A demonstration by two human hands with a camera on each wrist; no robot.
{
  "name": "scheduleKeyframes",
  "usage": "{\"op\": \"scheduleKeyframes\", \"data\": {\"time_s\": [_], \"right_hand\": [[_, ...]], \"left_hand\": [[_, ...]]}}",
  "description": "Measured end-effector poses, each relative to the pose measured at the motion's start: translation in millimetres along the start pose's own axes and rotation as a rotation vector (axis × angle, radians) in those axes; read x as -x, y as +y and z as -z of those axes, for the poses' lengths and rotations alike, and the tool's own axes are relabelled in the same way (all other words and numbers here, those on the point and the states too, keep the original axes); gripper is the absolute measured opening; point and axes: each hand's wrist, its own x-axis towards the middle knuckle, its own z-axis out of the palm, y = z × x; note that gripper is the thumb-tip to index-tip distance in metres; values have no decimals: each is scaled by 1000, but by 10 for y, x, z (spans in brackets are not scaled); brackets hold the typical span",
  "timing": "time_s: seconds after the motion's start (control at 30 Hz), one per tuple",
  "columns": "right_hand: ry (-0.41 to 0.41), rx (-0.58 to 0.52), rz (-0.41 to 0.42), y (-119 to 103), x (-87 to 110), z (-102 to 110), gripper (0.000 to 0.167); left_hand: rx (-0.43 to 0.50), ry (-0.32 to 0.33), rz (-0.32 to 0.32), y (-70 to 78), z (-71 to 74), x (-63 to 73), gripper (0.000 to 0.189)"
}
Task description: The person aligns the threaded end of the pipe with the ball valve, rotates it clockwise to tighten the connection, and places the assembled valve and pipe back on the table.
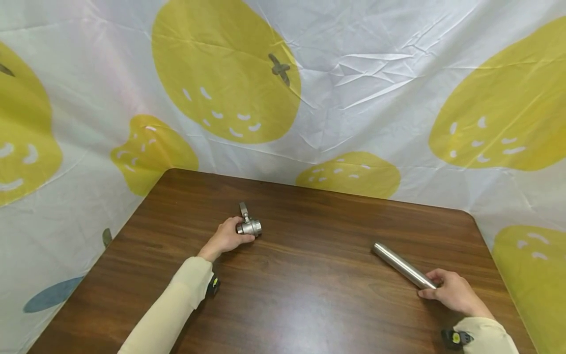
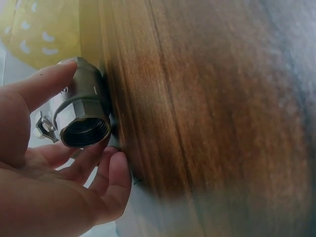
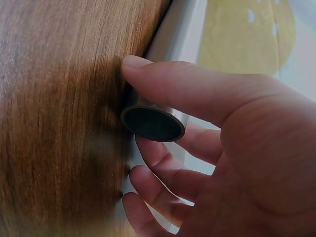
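Note:
A silver ball valve (image 1: 250, 227) with a flat lever handle (image 1: 243, 210) is on the brown table, left of the middle. My left hand (image 1: 227, 238) holds it with the thumb on the near side and fingers on the far side. Its threaded open end (image 2: 86, 131) faces the left wrist camera. On the right, my right hand (image 1: 455, 294) grips the near end of a shiny metal pipe (image 1: 403, 265), which slants away to the upper left. In the right wrist view the thumb crosses over the pipe and the hollow end (image 3: 153, 123) shows, dark inside.
The wood-grain table (image 1: 300, 275) has rounded far corners. A white cloth (image 1: 345, 88) printed with yellow fruit hangs behind it and along both sides. Dark wrist cameras are strapped at both sleeves (image 1: 177, 300).

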Motion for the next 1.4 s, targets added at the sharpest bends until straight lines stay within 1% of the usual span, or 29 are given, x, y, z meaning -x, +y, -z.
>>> {"op": "scheduleKeyframes", "data": {"time_s": [0.23, 0.47, 0.8, 0.97, 1.13, 1.27, 1.4], "right_hand": [[21, 8, 0, 14, 3, -18, 49], [42, 4, -10, 6, 42, -31, 48], [82, -1, -32, 17, 76, -45, 53], [102, -24, -42, 11, 112, -55, 54], [128, -48, -35, 11, 133, -60, 52], [176, -78, -22, 18, 151, -76, 50], [265, -122, -10, 9, 167, -97, 47]], "left_hand": [[10, 0, -2, 23, -10, -6, 65], [89, -24, 18, 26, -21, -32, 59], [104, -54, 32, 11, -34, -64, 65], [141, -52, 38, 12, -40, -73, 61], [145, -51, 52, 14, -47, -77, 66], [176, -57, 56, 18, -50, -64, 69], [205, -54, 50, 22, -52, -54, 68]]}}
